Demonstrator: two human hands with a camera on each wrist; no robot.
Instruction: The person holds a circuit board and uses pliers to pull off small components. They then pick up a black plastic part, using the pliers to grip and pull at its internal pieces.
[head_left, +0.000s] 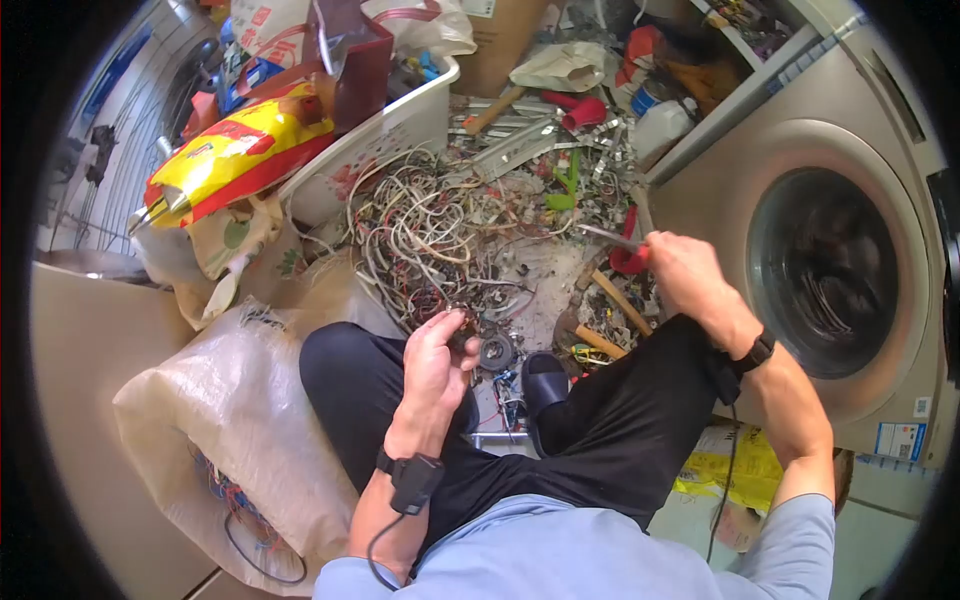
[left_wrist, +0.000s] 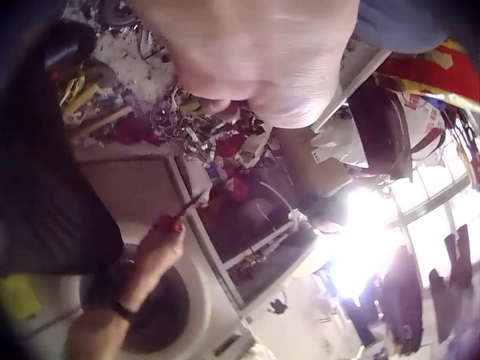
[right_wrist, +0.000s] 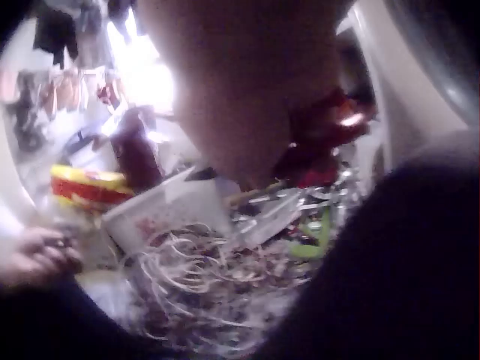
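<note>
In the head view the right hand (head_left: 688, 272) grips the red handle of a screwdriver-like tool, its metal shaft (head_left: 610, 237) pointing left over the scrap. The left hand (head_left: 437, 362), palm up with curled fingers, pinches a small dark piece (head_left: 462, 322) beside the tangled wires (head_left: 420, 225). What that piece is cannot be made out. The left wrist view shows the right hand (left_wrist: 161, 244) with the tool (left_wrist: 191, 204) away from the left hand (left_wrist: 255, 67), whose fingertips are mostly hidden. In the right wrist view the left hand (right_wrist: 45, 259) holds something small and dark.
A white bin (head_left: 440, 110) stands behind the wires. Wooden-handled tools (head_left: 622, 303) and a dark ring (head_left: 496, 352) lie near the slippered foot (head_left: 545, 390). The washing machine (head_left: 840, 250) is at the right, a translucent sack (head_left: 230, 420) at the left.
</note>
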